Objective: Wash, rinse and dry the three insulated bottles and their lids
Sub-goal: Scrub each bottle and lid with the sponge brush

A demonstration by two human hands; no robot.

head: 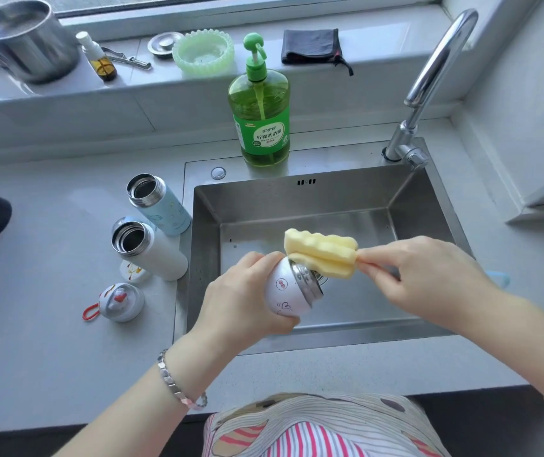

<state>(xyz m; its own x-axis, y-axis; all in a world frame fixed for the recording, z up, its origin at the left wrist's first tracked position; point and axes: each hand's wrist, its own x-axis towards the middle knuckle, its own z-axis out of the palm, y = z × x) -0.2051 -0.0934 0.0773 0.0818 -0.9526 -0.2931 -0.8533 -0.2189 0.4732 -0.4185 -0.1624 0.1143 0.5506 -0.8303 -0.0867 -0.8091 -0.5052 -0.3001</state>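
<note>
My left hand (240, 301) grips a small white insulated bottle (288, 291) with red drawings, tilted over the steel sink (297, 199) with its mouth toward the right. My right hand (429, 278) pinches the handle of a yellow sponge brush (321, 252), whose sponge head touches the bottle's metal rim. On the counter left of the sink stand a light blue bottle (161, 206) and a white bottle (148, 252), both uncapped. A grey lid with a red loop (120, 301) and a flat white lid (132, 270) lie beside them.
A green dish soap pump bottle (262, 110) stands behind the sink, and the chrome tap (429, 80) rises at the back right. The window ledge holds a steel pot (23, 41), a spray bottle (99, 57), a green dish (203, 52) and a dark cloth (311, 46).
</note>
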